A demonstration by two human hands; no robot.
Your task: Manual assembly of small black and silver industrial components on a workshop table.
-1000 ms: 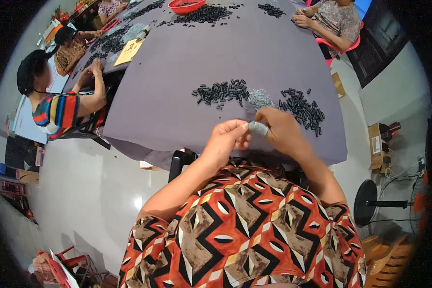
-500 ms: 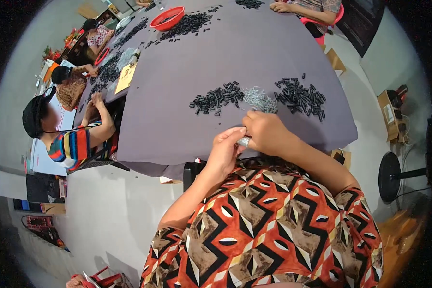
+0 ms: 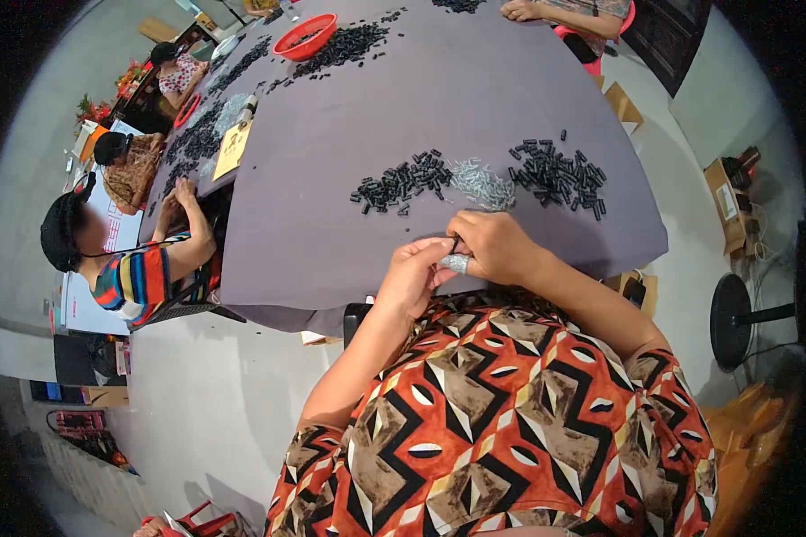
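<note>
Close to the table's front edge, my left hand (image 3: 410,277) and my right hand (image 3: 500,247) meet, fingertips pinched together. A small black cylindrical piece (image 3: 456,242) shows between them, mostly covered by the fingers. Silvery-grey wrapping (image 3: 455,263) surrounds a finger where the hands meet; I cannot tell whose finger. Just beyond my hands lies a heap of small silvery pin-like pieces (image 3: 481,184). It sits between a left heap of short black cylindrical pieces (image 3: 401,183) and a right heap of similar black pieces (image 3: 560,178).
A grey cloth covers the table (image 3: 331,237). Farther off stand a red basin (image 3: 305,38) and more black heaps (image 3: 349,46). Co-workers sit along the left, the nearest in a striped shirt (image 3: 143,279); another person's hand (image 3: 521,11) rests at the far right. A yellow card (image 3: 231,151) lies leftward.
My right hand has shifted slightly, and the black piece between my fingertips shows more plainly. The nearest co-worker's head and arm have moved a little.
</note>
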